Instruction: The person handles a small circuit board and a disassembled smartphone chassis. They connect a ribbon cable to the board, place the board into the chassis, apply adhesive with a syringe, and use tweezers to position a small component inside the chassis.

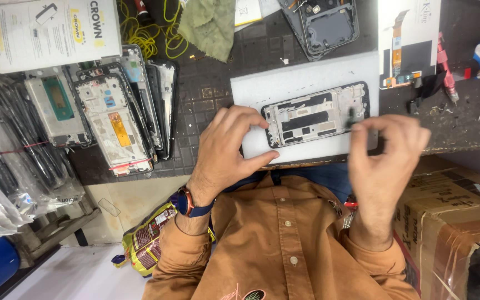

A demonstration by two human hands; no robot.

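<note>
An opened phone frame [316, 114] with bare inner parts lies on a white pad [301, 83] at the near edge of the dark workbench. My left hand [226, 145] rests at the frame's left end, fingertips touching its corner and thumb along the pad's near edge. My right hand [384, 153] hovers at the frame's right end, blurred, with thumb and forefinger pinched on a small dark part [351, 118] just above the frame.
A stack of other opened phone frames [115, 114] lies at the left. A white box [51, 30], yellow wire [151, 30], a green cloth [209, 25], another frame [326, 22], a packaged screen [406, 41] and a pink tool [446, 69] sit behind. A cardboard box [451, 214] stands at the right.
</note>
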